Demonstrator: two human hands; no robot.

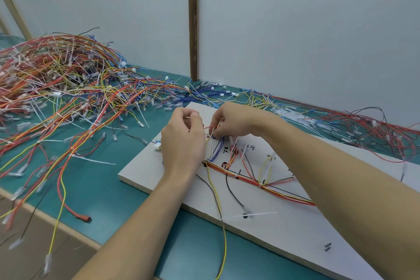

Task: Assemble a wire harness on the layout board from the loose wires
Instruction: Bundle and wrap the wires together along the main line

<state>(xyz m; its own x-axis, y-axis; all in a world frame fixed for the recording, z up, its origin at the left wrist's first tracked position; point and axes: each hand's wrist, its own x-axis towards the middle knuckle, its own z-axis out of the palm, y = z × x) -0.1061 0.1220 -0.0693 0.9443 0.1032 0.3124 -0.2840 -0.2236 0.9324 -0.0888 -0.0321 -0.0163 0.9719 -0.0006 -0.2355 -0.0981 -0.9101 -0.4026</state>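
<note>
Up near layout board (295, 229) far edge, left hand (183, 141) & right hand (236, 120) pinch one red wire (210, 127), running across btwn them.

Layout board (295, 229) white; table (109, 188) teal; loose wires (56, 79) red, yellow, blue, white.

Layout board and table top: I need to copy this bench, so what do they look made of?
Layout board: likely painted or laminated particleboard; matte grey-white face, raw tan edge. Table top: seemingly a teal rubber or vinyl mat, smooth and dull, over a pale wood-look edge.
</note>
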